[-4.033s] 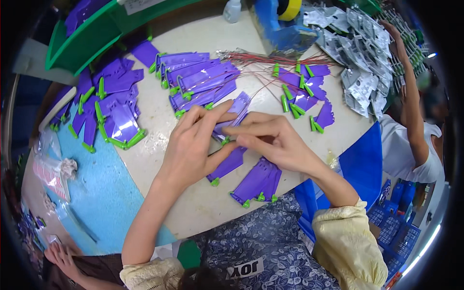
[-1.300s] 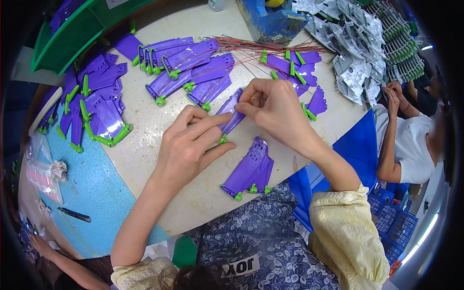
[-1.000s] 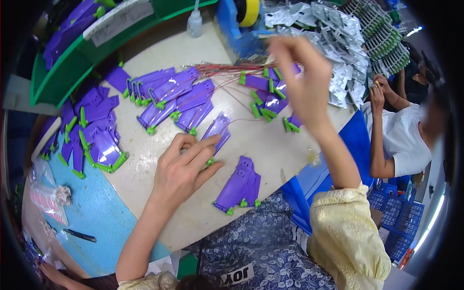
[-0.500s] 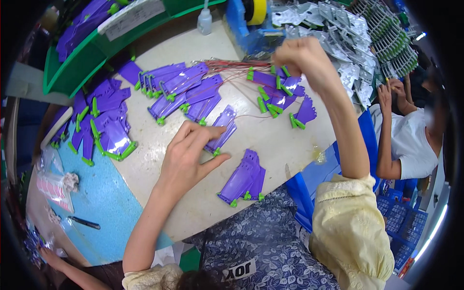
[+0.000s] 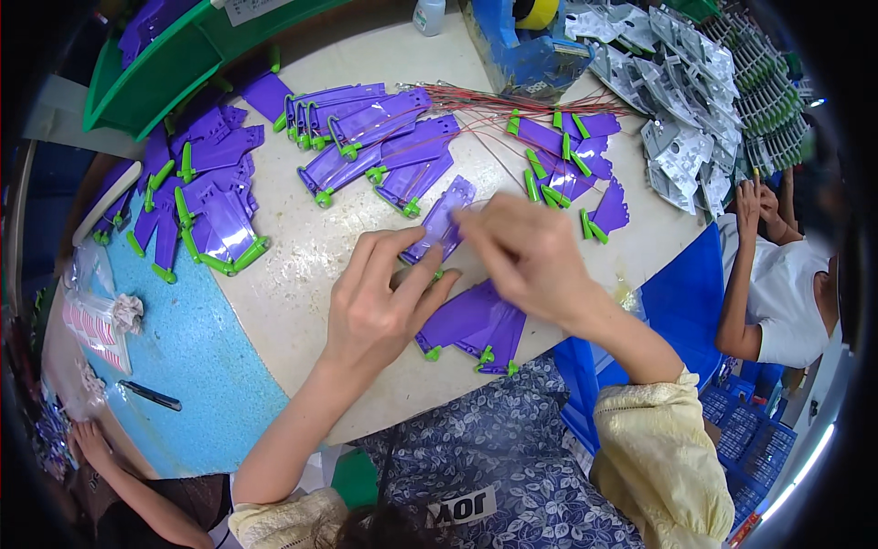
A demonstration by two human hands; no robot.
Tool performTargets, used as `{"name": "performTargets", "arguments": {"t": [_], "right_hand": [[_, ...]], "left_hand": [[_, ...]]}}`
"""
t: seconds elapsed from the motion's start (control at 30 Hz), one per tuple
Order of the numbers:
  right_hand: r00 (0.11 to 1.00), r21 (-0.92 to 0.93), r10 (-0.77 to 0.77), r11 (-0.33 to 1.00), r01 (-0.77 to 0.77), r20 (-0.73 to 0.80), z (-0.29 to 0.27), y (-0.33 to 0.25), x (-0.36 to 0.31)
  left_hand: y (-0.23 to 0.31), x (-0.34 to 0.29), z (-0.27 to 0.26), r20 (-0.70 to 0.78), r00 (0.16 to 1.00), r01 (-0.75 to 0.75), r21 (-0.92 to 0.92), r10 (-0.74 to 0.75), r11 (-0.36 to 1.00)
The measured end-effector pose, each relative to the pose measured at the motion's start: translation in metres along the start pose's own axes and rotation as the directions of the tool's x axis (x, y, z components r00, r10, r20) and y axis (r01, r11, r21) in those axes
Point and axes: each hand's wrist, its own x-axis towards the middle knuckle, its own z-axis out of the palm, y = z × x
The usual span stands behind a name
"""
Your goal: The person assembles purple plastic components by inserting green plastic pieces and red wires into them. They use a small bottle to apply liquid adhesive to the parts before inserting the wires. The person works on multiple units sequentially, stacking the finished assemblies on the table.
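A purple plastic panel (image 5: 451, 209) with small holes and a green end lies on the table between my hands. Curled around its left and near edges, the fingers and thumb of my left hand (image 5: 370, 297) hold it. My right hand (image 5: 540, 261) is at its right edge, thumb and fingers pinched together and slightly blurred; what they hold is hidden. Just nearer, partly under my right hand, lie several overlapping purple panels (image 5: 476, 320) with green ends. Beyond is a row of purple panels (image 5: 384, 119) with thin red wires (image 5: 512, 99) running right.
More purple panels are heaped at left (image 5: 219, 220) and at right (image 5: 572, 156). A green bin (image 5: 137, 105), a small bottle (image 5: 428, 16), a blue tape dispenser (image 5: 526, 55) and grey metal parts (image 5: 686, 119) line the back. A black pen (image 5: 151, 395) lies on a blue mat (image 5: 206, 366). Co-workers sit on both sides.
My right hand has come down from above the wires to the purple panel's right edge. My left hand has drawn its thumb closer to the panel. The whole view has shifted a little.
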Motion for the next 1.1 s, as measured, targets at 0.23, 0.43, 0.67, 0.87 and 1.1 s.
{"name": "performTargets", "arguments": {"t": [0.23,0.43,0.67,0.87,1.1], "right_hand": [[0.968,-0.116,-0.073,0.992,0.046,-0.240,-0.020,0.022,0.080],[0.931,-0.051,0.088,0.996,-0.075,0.353,-0.004,0.013,0.060],[0.748,-0.027,0.192,0.974,-0.227,0.636,0.003,-0.016,0.078],[0.673,0.061,0.278,0.899,-0.433,0.685,0.012,-0.020,0.068],[0.982,0.248,0.171,0.951,-0.184,0.076,-0.005,0.010,0.071]], "left_hand": [[0.005,0.016,-0.008,0.154,0.982,0.120,-0.050,-0.111,0.992],[-0.004,0.009,-0.002,0.033,0.984,0.180,-0.208,-0.177,0.962],[-0.004,0.004,-0.001,0.019,0.966,0.257,-0.216,-0.259,0.942],[-0.005,0.003,0.001,-0.004,0.965,0.256,-0.190,-0.261,0.948],[0.003,0.019,-0.006,0.028,0.988,0.144,0.179,-0.152,0.973]]}}
